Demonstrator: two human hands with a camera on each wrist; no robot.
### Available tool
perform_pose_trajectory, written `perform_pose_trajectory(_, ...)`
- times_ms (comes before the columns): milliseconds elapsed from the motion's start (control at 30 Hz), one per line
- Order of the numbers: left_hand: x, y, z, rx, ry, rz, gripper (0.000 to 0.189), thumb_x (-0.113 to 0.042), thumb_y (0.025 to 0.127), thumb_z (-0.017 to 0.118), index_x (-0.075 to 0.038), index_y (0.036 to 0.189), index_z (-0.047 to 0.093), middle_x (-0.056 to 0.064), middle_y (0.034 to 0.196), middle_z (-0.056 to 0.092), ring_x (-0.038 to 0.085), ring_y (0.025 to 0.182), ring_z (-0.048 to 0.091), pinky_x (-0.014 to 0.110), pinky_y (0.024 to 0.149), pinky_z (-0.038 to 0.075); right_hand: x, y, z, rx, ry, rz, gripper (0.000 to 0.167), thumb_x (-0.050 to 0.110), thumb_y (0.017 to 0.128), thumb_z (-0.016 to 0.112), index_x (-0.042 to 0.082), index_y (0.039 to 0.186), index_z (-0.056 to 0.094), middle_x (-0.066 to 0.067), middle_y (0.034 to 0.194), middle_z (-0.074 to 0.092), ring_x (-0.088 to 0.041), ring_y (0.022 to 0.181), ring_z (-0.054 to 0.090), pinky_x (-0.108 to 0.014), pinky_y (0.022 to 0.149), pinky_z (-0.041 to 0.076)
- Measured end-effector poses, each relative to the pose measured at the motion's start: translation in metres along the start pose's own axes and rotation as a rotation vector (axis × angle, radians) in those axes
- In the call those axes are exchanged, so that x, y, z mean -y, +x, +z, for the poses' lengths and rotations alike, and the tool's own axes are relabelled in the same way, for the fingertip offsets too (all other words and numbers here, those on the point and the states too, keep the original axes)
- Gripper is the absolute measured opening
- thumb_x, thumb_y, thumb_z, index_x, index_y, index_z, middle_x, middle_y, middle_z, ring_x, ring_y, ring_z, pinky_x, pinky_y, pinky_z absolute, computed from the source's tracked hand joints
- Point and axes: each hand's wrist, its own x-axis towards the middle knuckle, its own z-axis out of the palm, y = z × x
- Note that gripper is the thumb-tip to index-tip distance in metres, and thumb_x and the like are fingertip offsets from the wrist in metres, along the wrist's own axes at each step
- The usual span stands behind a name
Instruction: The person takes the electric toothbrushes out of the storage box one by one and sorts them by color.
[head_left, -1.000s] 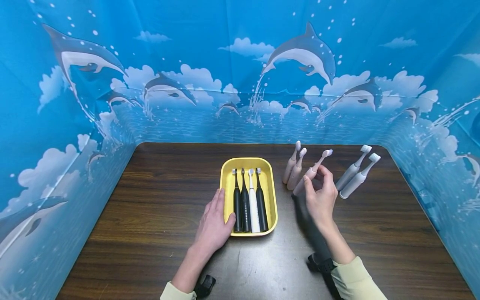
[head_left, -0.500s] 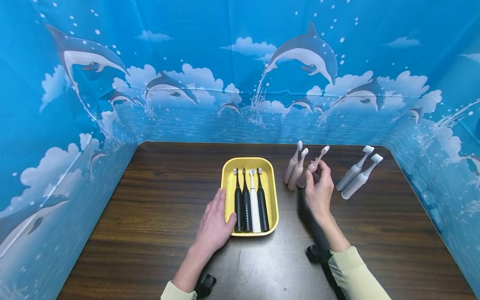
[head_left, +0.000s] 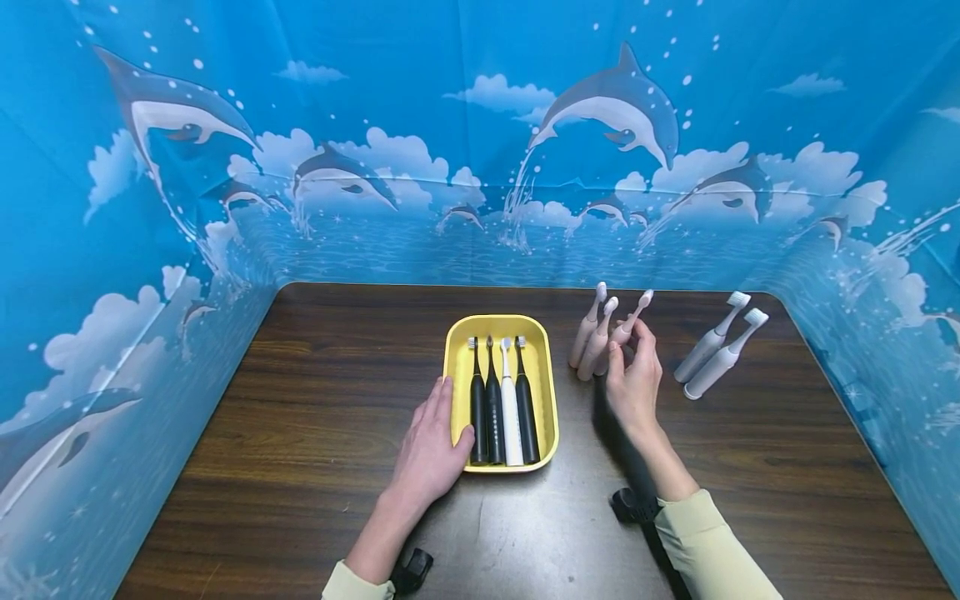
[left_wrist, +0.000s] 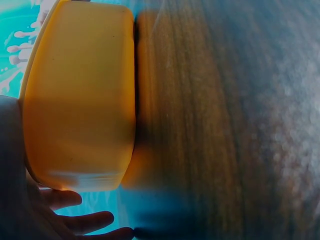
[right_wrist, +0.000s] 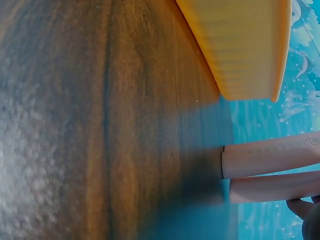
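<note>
My right hand [head_left: 636, 387] pinches a pink electric toothbrush [head_left: 624, 332] between thumb and fingers. It stands near upright, close beside two other pink electric toothbrushes [head_left: 597, 343]. In the right wrist view, the lower pink handle [right_wrist: 270, 189] has dark fingertips [right_wrist: 300, 207] against it. My left hand [head_left: 431, 442] rests along the left side of a yellow tray [head_left: 553, 417], thumb over its near-left rim; its fingers [left_wrist: 90, 222] are extended in the left wrist view. Inside the tray lie black electric toothbrushes [head_left: 477, 417] and a white one [head_left: 512, 421], side by side, heads away from me.
Two pale grey electric toothbrushes [head_left: 711, 367] stand upright right of my right hand. The dark wood-grain table [head_left: 315, 417] carries everything. A blue dolphin-print curtain [head_left: 375, 233] rises behind its back edge and along both sides.
My right hand has moved the pink toothbrush a little left and away from me, up beside the other two pink ones, and it stands more upright. The left hand and tray stay put.
</note>
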Motion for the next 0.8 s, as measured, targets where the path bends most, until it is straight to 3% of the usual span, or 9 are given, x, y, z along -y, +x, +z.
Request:
perform_pose_trajectory(367,-0.0014,-0.0002,-0.0004,0.004,-0.010,-0.001,0.081,-0.033,0.095,0.063,-0.004,0.162,0.027,0.019,0.164,0.030,0.043,0.140,0.041,0.058,0.108,0.040,-0.0006,-0.0022,0.0016,0.022,-0.015,-0.006,0.046,-0.011,0.097,0.058,-0.010,0.141,0.044,-0.027,0.130,0.057,-0.035,0.117,0.061,-0.052,0.099,0.050)
perform_pose_trajectory(800,-0.0009,-0.0002,-0.0002,0.001,-0.007,-0.002,0.082,-0.032,0.094,0.063,-0.003,0.162,0.027,0.019,0.165,0.029,0.044,0.140,0.041,0.058,0.109,0.039,-0.0021,-0.0029,0.0022,0.046,0.067,-0.007,0.050,-0.012,0.094,0.053,-0.009,0.143,0.044,-0.030,0.132,0.058,-0.037,0.119,0.060,-0.058,0.099,0.049)
